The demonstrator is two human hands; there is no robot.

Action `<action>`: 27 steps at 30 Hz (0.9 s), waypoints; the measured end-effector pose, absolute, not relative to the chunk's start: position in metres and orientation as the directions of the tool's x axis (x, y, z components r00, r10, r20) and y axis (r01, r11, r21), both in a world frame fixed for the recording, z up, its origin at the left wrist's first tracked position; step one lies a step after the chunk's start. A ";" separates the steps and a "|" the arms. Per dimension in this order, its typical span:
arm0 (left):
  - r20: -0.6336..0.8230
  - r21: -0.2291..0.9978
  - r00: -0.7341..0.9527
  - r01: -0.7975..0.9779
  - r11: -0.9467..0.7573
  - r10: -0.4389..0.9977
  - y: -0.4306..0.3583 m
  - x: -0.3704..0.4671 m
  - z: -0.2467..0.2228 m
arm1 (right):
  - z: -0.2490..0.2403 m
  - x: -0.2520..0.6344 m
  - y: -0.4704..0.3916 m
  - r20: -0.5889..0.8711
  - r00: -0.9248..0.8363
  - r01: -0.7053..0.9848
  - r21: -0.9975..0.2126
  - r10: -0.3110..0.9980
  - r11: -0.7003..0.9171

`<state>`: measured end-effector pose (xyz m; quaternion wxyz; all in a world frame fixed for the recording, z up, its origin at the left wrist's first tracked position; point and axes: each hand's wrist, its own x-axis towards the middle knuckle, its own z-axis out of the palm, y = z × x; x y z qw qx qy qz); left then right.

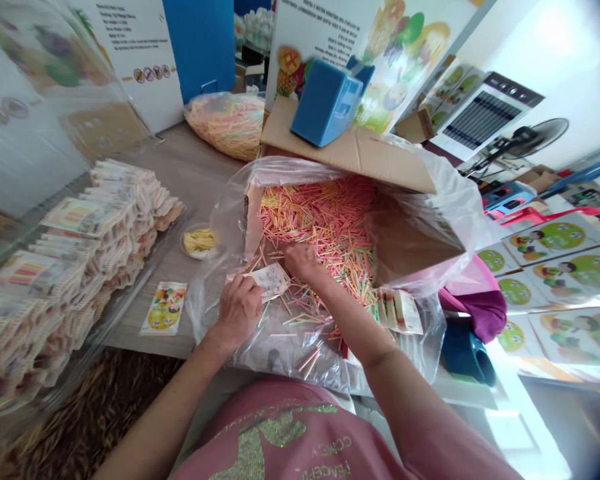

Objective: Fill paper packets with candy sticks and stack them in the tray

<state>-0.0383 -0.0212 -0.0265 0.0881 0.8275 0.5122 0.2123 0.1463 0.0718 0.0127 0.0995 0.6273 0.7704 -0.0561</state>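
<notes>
My left hand (240, 308) is closed on a pale printed packet (270, 281), which lies flat in front of the box. My right hand (303, 261) reaches to the near edge of a heap of thin coloured sticks (325, 220); its fingers are curled, and what they hold is hidden. The heap fills the left part of an open cardboard box (415, 247) lined with clear plastic. Loose sticks are scattered below my right hand. More pale packets (400, 311) lie at the box's near right corner.
Stacked filled packets (85, 233) stand at the left. A yellow printed packet (164, 309) and a small dish of yellow pieces (199, 241) lie between them and the box. Behind are a bag of sticks (227, 123) and a blue holder (327, 101) on the flap.
</notes>
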 end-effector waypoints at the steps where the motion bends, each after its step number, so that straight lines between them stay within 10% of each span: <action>1: 0.260 0.350 0.394 0.813 -0.466 0.882 -0.023 -0.038 -0.027 | 0.011 0.145 0.073 -0.205 -0.205 0.975 0.043 0.957 0.218; 7: 0.231 0.394 0.420 0.784 -0.479 0.878 -0.031 -0.047 -0.026 | 0.012 0.168 0.084 -0.095 -0.121 0.990 -0.084 0.988 0.113; 11: 0.197 0.436 0.421 0.771 -0.464 0.885 -0.027 -0.050 -0.023 | 0.007 0.205 0.094 0.124 0.002 0.827 -0.558 0.992 0.068; 15: 0.210 0.487 0.382 0.758 -0.435 0.900 -0.019 -0.050 -0.025 | 0.000 0.218 0.099 0.119 0.228 0.319 -0.947 0.966 0.041; 27: 0.344 0.484 0.330 0.740 -0.467 0.879 -0.019 -0.054 -0.036 | 0.005 0.214 0.098 0.023 0.291 -0.200 -0.976 0.956 0.084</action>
